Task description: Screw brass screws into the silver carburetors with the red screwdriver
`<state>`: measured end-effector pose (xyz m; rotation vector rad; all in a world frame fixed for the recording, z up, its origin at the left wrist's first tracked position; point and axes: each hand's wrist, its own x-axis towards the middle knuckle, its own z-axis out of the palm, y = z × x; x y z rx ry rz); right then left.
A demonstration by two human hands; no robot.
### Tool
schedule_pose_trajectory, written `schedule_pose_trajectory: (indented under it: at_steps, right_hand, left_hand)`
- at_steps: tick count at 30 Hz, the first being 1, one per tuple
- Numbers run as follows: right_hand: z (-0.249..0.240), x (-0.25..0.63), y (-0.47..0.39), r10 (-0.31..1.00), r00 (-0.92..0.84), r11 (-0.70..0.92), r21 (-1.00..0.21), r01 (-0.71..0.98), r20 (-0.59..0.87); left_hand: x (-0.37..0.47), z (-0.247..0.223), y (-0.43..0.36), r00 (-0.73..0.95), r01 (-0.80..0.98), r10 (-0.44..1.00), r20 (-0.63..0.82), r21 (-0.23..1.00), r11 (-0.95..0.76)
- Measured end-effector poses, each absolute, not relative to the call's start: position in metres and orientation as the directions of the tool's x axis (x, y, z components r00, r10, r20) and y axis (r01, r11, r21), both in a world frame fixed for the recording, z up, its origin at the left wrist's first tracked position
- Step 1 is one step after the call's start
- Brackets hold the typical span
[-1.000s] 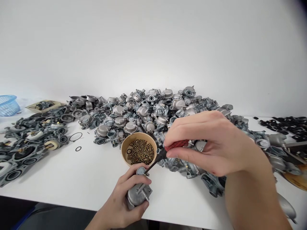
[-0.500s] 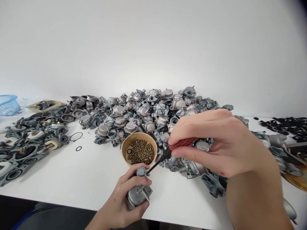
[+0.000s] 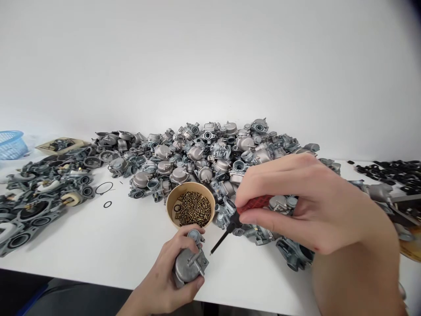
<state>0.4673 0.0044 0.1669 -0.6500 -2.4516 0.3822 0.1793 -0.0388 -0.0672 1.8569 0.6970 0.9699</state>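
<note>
Nearest us, our left hand (image 3: 161,272) is curled firmly around one metal carburettor (image 3: 188,265), held over the front part of the white worktop (image 3: 131,245). We see its dull grey casting, domed on the broad side, with one smaller round cap and a flat flange. Our right hand (image 3: 309,206) is pinched, thumb against fingers, on one screwdriver (image 3: 234,224) with a textured red grip, black collar and slim dark shaft. The tool slants down to the left, its tip just beside the flange, and we see a narrow gap between them.

A little farther off we have one round tan tub (image 3: 173,199), smooth-walled, holding small brass-coloured screws (image 3: 197,210) too many to count, plus one black ring. To its left lie two more black rings, a thin large one (image 3: 96,189) and a small one (image 3: 107,207). Beyond these, we cannot count the opened carburettor bodies (image 3: 39,186) at left, some with cream plastic floats, or the heaped grey castings (image 3: 197,153) in the centre. Farther back sit scattered black pieces (image 3: 394,171) at right and one blue latticed basket (image 3: 12,147) at left, before a plain pale wall (image 3: 210,57)
</note>
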Motion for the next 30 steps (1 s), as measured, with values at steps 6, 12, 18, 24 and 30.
schedule_pose_trajectory:
  at_steps: [6,12,18,24,30]
  right_hand:
    - [0.164,0.459,0.006,0.522,-0.766,0.831,-0.426,0.357,0.376]
    - [0.161,0.456,0.009,0.522,-0.772,0.828,-0.432,0.357,0.363]
    - [0.158,0.453,0.01,0.508,-0.788,0.828,-0.448,0.337,0.348]
    - [0.156,0.452,0.01,0.509,-0.786,0.828,-0.447,0.338,0.35]
    - [0.155,0.452,0.011,0.505,-0.791,0.827,-0.456,0.329,0.346]
  left_hand:
    - [0.184,-0.062,-0.038,0.522,0.08,0.78,0.346,0.89,-0.449]
    - [0.187,-0.058,-0.038,0.519,0.093,0.776,0.358,0.879,-0.467]
    - [0.186,-0.057,-0.039,0.509,0.11,0.779,0.366,0.87,-0.481]
    - [0.185,-0.058,-0.04,0.501,0.146,0.784,0.366,0.857,-0.494]
    - [0.187,-0.055,-0.039,0.498,0.154,0.779,0.38,0.846,-0.511]
